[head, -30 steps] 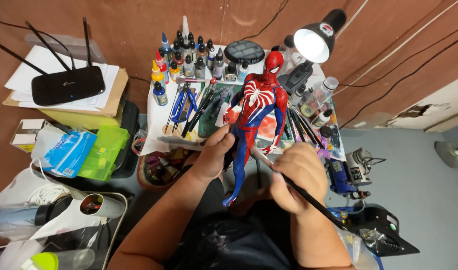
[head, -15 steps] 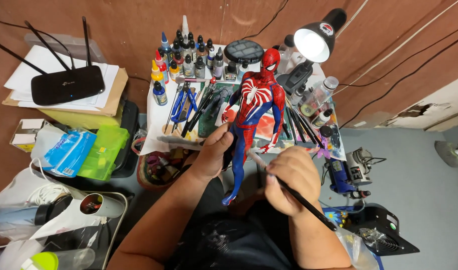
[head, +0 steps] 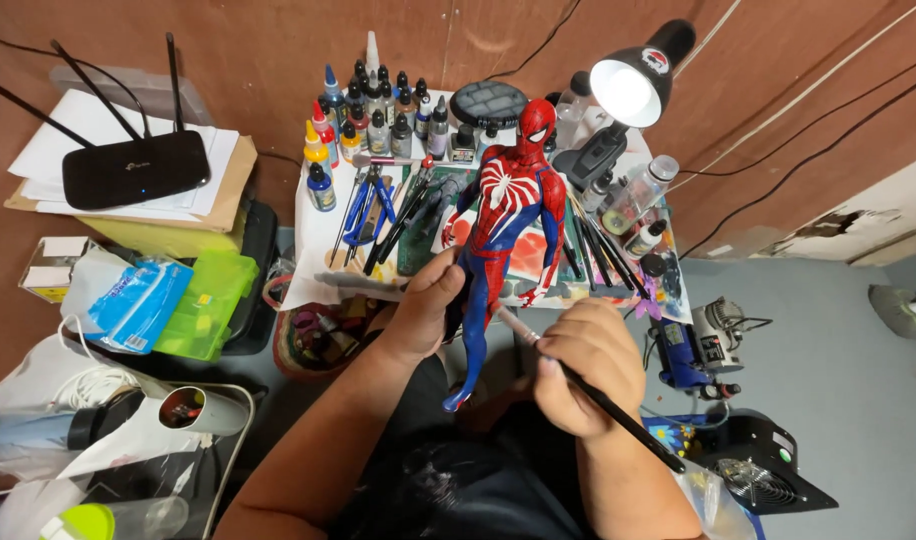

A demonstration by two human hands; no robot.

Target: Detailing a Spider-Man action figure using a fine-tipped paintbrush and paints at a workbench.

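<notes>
change since earlier: right hand [head: 590,365] sits slightly lower and closer in than a second ago, brush tip now nearer the figure's thigh; left hand [head: 423,312] and figure barely shifted.
left hand: closed around the legs of the red-and-blue action figure [head: 508,215], thumb side up, gripping at about knee height.
right hand: closed in a pen-style grip on a thin paintbrush [head: 588,390], fingers curled round the shaft.
figure location: held in the air above the person's lap, just in front of the cluttered work table [head: 313,250], below the lit desk lamp [head: 633,80].
figure axis: long axis runs head to foot, nearly vertical in view, leaning a little; head points away from the person toward the paint bottles [head: 378,115], one blue foot points down toward the lap.
figure facing: chest with white emblem faces up at the camera.
brush axis: diagonal, dark handle end low right, ferrule and tip up left, touching or just beside the upper leg; contact cannot be confirmed.
risk 1: grip is only on the legs, so the top-heavy body could twist or slip if brush pressure pushes sideways.
risk 2: left thumb sits near the painted zone; likely smudge of wet paint.
risk 3: figure's head is near the bottles and upright tools [head: 373,205]; a tilt forward could knock them.
risk 4: unbraced right wrist could make the tip stray off the line.
</notes>
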